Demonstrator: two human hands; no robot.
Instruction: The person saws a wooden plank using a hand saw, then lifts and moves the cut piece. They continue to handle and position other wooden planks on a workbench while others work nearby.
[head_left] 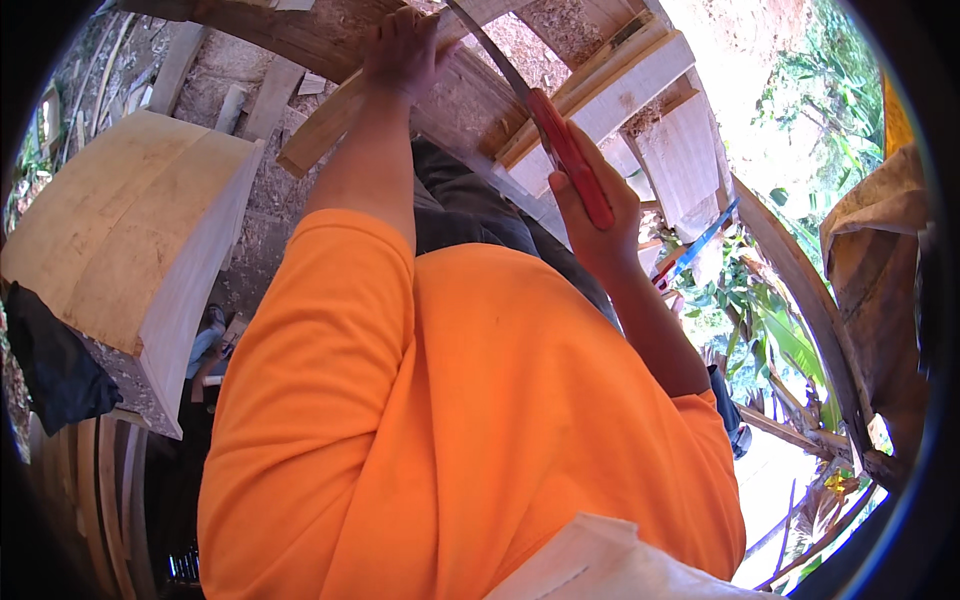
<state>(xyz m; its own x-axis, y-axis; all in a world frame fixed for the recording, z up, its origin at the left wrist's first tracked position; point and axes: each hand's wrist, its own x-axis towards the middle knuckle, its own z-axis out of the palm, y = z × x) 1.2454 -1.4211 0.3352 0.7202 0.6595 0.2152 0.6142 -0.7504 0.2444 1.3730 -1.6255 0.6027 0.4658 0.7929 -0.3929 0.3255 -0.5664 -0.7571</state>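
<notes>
My right hand (pixel 602 205) is wrapped around the red handle (pixel 568 155) of a hand saw. Its dark, narrow blade (pixel 492 52) points up and to the left, toward the top edge of the view. My left hand (pixel 400 55) grips a piece of wood (pixel 325 130) that runs diagonally under it, beside the far end of the blade. The blade's tip lies at the picture's edge, so whether it touches the wood cannot be made out.
Planks and a light wooden block (pixel 640 90) lie by my right hand, among wood shavings. A blue and red tool (pixel 695 245) is farther right. On the left stands a large wooden box (pixel 130 210) with a dark cloth (pixel 58 355) on its corner. Green plants grow at right.
</notes>
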